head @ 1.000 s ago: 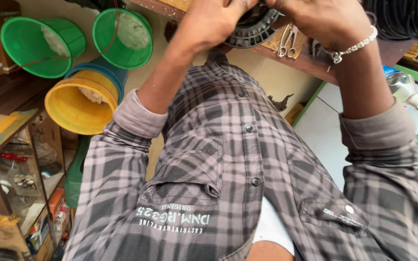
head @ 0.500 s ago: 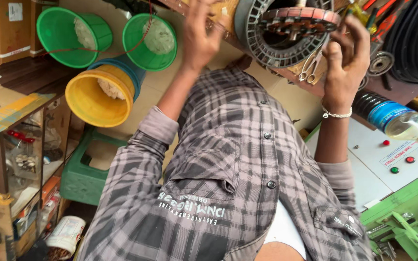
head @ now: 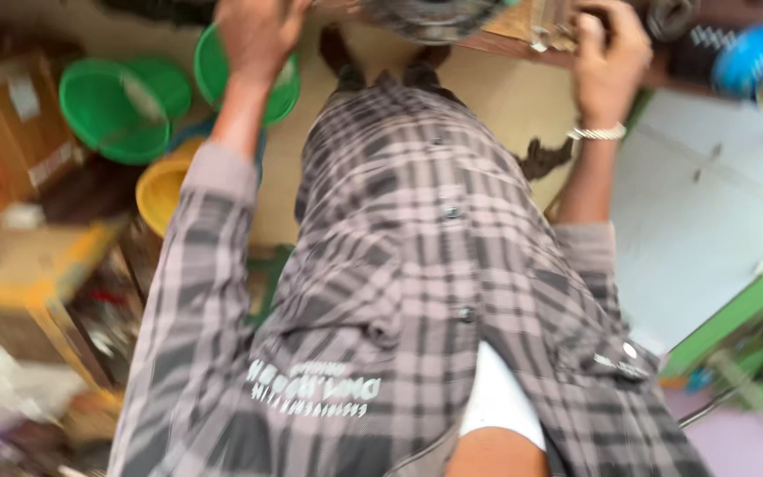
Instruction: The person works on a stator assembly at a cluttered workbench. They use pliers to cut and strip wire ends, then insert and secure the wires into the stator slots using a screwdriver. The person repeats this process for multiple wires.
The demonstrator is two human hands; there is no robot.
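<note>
The picture is blurred by motion. My left hand is raised at the top left, in front of a green basket; its fingers run out of the picture. My right hand, with a beaded bracelet on the wrist, rests at the wooden bench edge at the top right, fingers curled by small blurred items. Between the hands, at the top edge, sits a round grey ribbed metal ring; neither hand clearly touches it. My checked shirt fills the middle.
A second green basket and a yellow bucket hang at the left, beside a cardboard box. At the right stand a white machine panel with a green frame and a blue round object.
The camera has swung and the picture has blurred. Both hands were up at the ribbed ring half a second ago; now the ring sits at the top edge with the hands spread to either side.
</note>
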